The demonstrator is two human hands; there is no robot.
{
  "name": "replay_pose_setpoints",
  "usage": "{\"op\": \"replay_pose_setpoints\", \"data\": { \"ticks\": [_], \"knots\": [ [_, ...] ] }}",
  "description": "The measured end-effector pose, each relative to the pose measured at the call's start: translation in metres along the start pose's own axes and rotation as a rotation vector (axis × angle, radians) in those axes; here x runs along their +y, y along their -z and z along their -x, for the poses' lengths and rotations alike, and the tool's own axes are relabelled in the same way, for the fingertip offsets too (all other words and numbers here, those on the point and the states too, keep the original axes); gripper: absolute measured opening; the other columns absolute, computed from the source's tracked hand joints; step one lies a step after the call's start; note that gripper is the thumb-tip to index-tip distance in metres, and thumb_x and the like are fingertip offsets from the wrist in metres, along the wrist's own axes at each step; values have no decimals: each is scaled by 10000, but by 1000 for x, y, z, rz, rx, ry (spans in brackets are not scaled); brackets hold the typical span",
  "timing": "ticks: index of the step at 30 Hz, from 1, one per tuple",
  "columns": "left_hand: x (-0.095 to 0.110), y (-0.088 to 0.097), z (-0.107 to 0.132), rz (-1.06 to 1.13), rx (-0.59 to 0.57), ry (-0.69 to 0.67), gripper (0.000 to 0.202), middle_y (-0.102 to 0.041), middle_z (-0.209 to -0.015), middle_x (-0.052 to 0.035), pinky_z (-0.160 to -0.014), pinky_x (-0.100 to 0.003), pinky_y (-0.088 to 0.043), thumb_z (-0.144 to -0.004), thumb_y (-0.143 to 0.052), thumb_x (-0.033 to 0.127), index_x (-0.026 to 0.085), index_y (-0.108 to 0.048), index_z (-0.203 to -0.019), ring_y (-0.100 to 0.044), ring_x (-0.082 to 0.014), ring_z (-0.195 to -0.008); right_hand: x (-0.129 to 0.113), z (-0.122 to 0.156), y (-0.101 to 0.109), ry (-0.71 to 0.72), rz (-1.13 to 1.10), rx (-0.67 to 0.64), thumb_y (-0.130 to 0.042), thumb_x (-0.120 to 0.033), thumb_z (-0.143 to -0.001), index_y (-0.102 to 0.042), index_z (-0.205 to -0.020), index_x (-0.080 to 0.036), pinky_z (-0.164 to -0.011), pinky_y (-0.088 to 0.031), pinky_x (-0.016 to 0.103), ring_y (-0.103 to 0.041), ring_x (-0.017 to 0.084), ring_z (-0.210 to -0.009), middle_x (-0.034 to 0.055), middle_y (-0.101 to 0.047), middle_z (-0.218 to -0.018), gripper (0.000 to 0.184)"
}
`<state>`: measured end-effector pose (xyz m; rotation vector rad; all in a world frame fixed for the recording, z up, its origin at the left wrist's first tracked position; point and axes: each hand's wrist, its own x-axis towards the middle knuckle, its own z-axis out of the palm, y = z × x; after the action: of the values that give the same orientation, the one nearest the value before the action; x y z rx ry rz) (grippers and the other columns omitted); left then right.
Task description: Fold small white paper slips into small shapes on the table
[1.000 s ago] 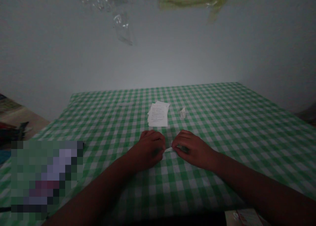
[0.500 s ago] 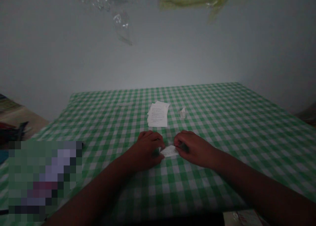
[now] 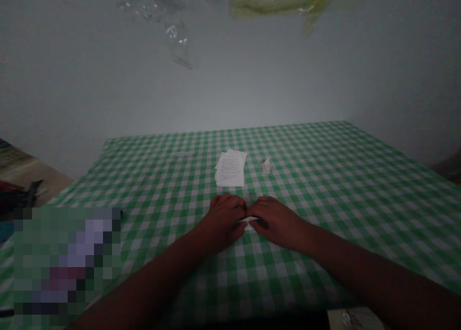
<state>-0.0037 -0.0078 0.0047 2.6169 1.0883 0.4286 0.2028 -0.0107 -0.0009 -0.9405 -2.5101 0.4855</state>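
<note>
A small folded piece of white paper (image 3: 249, 223) lies on the checked cloth, mostly covered by my two hands. My left hand (image 3: 226, 220) curls over its left part, thumb at the near side and fingers at the far side. From the right, my right hand (image 3: 272, 221) grips the paper the same way, and the fingertips of both hands nearly meet. Beyond them lies a stack of printed paper sheets (image 3: 231, 170). To its right stands a small folded paper piece (image 3: 266, 166), whose exact shape I cannot make out.
A green and white checked tablecloth (image 3: 324, 176) covers the table, which meets a pale wall (image 3: 252, 80). A blurred-out flat object (image 3: 68, 262) lies at the near left. A thin clear strip (image 3: 184, 153) rests at the far left. Plastic and yellow tape (image 3: 281, 4) cling to the wall.
Both hands have come together over the folded paper, the left shifting right and the right slightly left. More of the paper is now covered.
</note>
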Motion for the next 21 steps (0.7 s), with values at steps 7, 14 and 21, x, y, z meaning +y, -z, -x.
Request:
{"op": "replay_pose_setpoints", "data": {
  "ticks": [7,14,21],
  "knots": [
    [-4,11,9,-9,-29,62,26,-600,-1175,-19,-1011,-465,-300,-822,-655,185,209,-648,-830,-480,-243,-1137,4,5,11,-93,10,-90,-557,-125,-874,-590,-863,-187,-812,-415,325,-573,186,-837,23,-639,-839,71],
    [-6,19,12,-47,-76,58,43,-590,-1200,-24,-1029,-480,-297,-820,-624,169,203,-649,-820,-480,-249,-1138,1,8,27,-166,-27,-137,-536,-99,-843,-578,-833,-189,-741,-405,292,-556,169,-789,16,-626,-817,101],
    [-5,15,10,-40,-37,8,51,-585,-1202,-24,-1026,-460,-289,-814,-621,156,206,-630,-823,-479,-238,-1137,-5,7,25,-91,-55,-7,-614,-179,-839,-588,-990,-183,-855,-417,340,-562,198,-938,44,-648,-975,154]
  ]
}}
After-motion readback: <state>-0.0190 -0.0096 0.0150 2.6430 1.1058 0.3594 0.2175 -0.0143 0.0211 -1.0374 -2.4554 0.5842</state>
